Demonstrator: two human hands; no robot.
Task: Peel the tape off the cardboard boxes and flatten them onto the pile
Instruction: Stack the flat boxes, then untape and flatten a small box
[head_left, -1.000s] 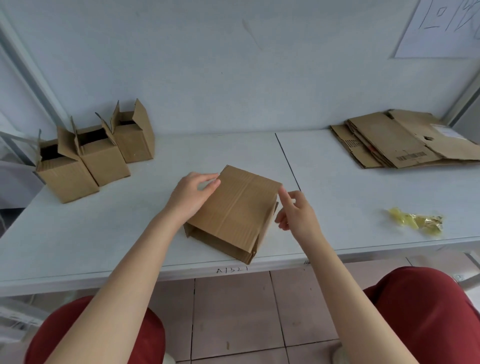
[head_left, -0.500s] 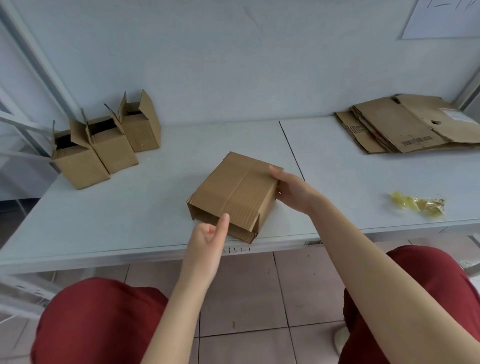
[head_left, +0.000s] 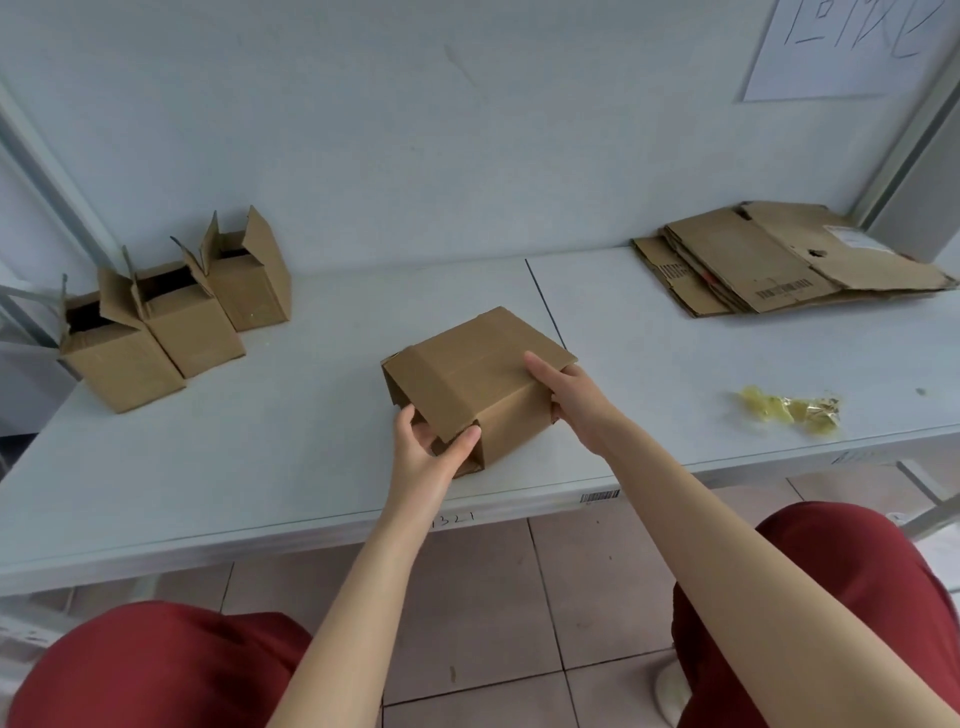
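Observation:
A small cardboard box lies on its side on the white table, taped face up, its open end toward me. My left hand grips the box's near open edge, thumb on the outside and fingers curled into the opening. My right hand holds the box's right side, thumb lying on the top face. Brown tape runs across the top face. The pile of flattened cardboard lies at the back right.
Three open-topped boxes stand in a row at the back left. A crumpled wad of yellowish tape lies near the table's front right edge. A wall rises behind the table; my red-trousered knees are below its front edge.
My left hand has risen from below the table edge and taken hold of the box's open end. The box has turned slightly, with my right hand still on its right side.

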